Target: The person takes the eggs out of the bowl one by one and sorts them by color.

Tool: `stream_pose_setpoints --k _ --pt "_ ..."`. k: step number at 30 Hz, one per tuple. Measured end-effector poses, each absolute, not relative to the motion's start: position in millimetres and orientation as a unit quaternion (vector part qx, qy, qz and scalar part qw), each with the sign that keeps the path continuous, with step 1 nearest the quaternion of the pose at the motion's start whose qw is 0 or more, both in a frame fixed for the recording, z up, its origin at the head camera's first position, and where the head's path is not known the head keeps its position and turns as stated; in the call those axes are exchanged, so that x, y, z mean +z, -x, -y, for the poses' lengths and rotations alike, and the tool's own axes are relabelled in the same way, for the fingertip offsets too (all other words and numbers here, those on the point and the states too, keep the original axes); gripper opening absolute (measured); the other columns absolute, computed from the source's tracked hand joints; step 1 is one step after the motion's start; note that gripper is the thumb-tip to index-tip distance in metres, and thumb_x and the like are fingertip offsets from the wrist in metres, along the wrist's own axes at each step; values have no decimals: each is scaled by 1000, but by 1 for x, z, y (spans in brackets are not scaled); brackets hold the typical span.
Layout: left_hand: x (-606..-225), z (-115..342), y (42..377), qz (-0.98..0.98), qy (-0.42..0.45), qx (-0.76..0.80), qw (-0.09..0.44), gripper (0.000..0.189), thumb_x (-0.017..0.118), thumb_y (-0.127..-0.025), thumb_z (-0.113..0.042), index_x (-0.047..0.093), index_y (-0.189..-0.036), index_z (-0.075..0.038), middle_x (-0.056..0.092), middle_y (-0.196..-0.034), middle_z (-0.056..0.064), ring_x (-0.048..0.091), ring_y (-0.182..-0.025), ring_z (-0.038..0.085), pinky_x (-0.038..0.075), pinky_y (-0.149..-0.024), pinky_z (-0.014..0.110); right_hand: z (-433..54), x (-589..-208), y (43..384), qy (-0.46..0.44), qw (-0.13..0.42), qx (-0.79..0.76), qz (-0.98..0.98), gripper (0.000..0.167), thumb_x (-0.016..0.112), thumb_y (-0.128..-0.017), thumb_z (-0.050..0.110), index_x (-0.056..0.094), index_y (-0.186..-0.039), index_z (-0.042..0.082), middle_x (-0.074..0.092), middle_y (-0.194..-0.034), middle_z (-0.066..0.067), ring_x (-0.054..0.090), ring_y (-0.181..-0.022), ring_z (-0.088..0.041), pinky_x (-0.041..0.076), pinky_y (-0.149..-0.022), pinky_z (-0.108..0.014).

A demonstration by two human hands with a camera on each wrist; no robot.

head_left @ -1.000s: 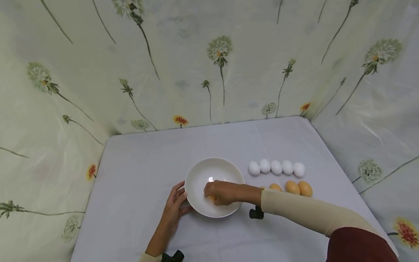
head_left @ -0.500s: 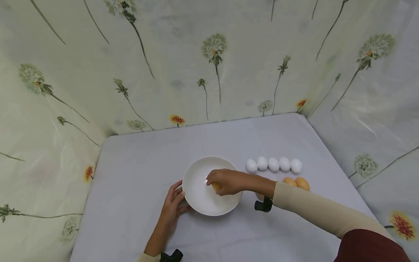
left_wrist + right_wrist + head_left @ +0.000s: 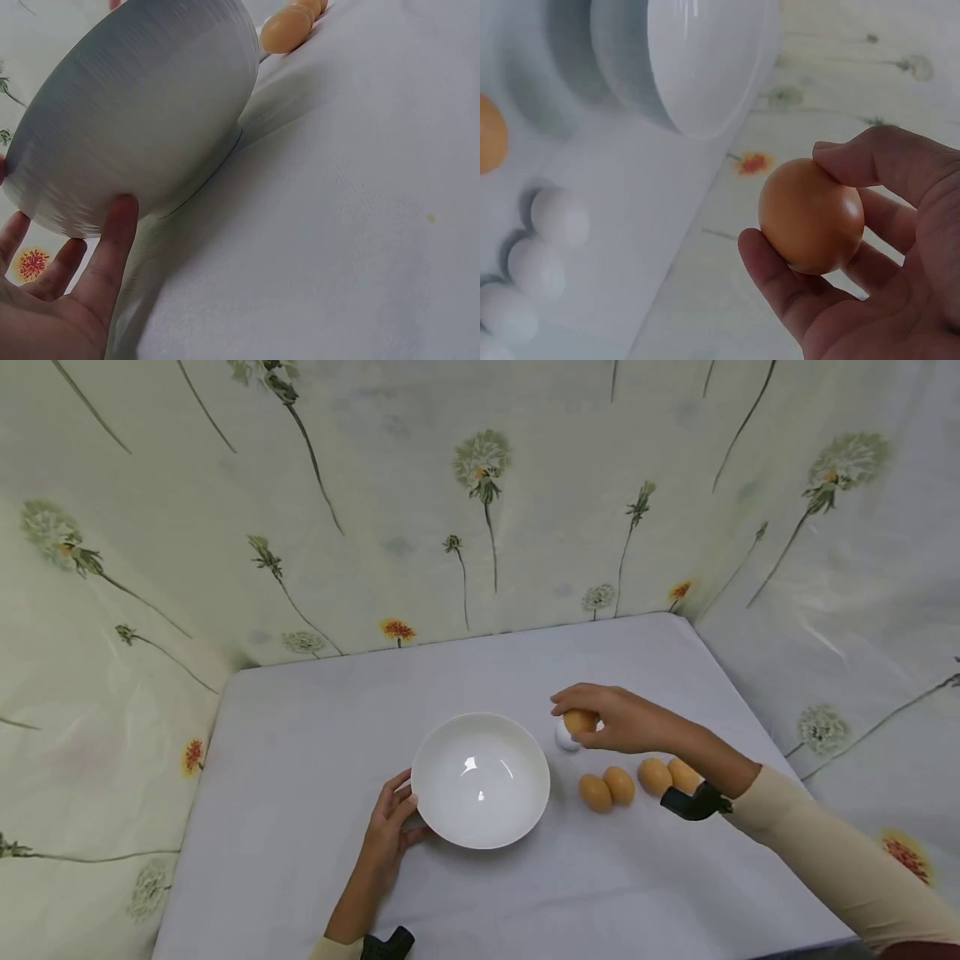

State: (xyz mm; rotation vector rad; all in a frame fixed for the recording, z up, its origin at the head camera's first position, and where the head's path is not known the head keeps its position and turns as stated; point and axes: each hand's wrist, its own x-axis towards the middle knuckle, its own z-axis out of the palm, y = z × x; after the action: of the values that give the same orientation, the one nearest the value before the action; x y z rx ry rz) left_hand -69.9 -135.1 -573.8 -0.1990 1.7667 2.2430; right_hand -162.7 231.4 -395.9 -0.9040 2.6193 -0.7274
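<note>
A white bowl [image 3: 480, 752] stands on the table, only light reflections on its smooth inside. My left hand [image 3: 386, 831] rests against its left side with spread, fairly straight fingers; in the left wrist view the fingertips touch the outer wall [image 3: 150, 112]. Right of the bowl, my right hand [image 3: 630, 720] pinches a brown egg [image 3: 580, 722] between thumb and fingers, raised above the row of white eggs. One white egg [image 3: 566, 737] shows below it; the hand hides the others in the head view. The right wrist view shows the held egg [image 3: 811, 216] whole.
Two brown eggs [image 3: 596, 793] lie side by side right of the bowl, with another brown pair [image 3: 655, 777] farther right, partly behind the wrist camera. Several white eggs [image 3: 536, 268] line up in the right wrist view. A flowered curtain [image 3: 337, 568] surrounds the cloth-covered table [image 3: 315, 727].
My right hand has lifted the brown egg out of the bowl and moved it right, over the white eggs. The left hand keeps its place at the bowl; the head view has shifted slightly.
</note>
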Motion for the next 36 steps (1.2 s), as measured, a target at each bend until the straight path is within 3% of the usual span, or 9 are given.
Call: stream_pose_setpoints --k 8,16,24,36 --pt "-573 134 70 -608 66 779 140 50 56 -102 -27 39 -149 -22 49 -143 13 61 -114 17 58 -86 42 -298 -396 151 248 113 -243 -931 40 73 -88 5 65 -128 6 58 -140 -15 63 -103 -22 55 -81 -33" --pt "-572 131 67 -609 80 777 141 51 57 -102 -26 39 -149 -21 49 -142 11 61 -113 15 57 -85 40 -359 -419 134 174 108 -248 -947 39 72 -88 5 65 -126 8 59 -138 -15 57 -121 -33 52 -83 -24" --pt "-571 130 67 -616 76 772 135 51 57 -101 -29 40 -148 -25 51 -142 8 62 -113 15 59 -83 39 -395 -441 123 131 129 -221 -958 35 68 -88 4 66 -123 3 60 -132 -22 58 -112 -34 52 -80 -32" --pt "-572 131 66 -608 81 778 137 51 57 -101 -27 39 -149 -23 51 -140 6 62 -112 15 58 -83 39 -415 -475 125 137 156 -202 -957 34 71 -84 3 67 -117 1 64 -122 -20 60 -105 -31 51 -83 -35"
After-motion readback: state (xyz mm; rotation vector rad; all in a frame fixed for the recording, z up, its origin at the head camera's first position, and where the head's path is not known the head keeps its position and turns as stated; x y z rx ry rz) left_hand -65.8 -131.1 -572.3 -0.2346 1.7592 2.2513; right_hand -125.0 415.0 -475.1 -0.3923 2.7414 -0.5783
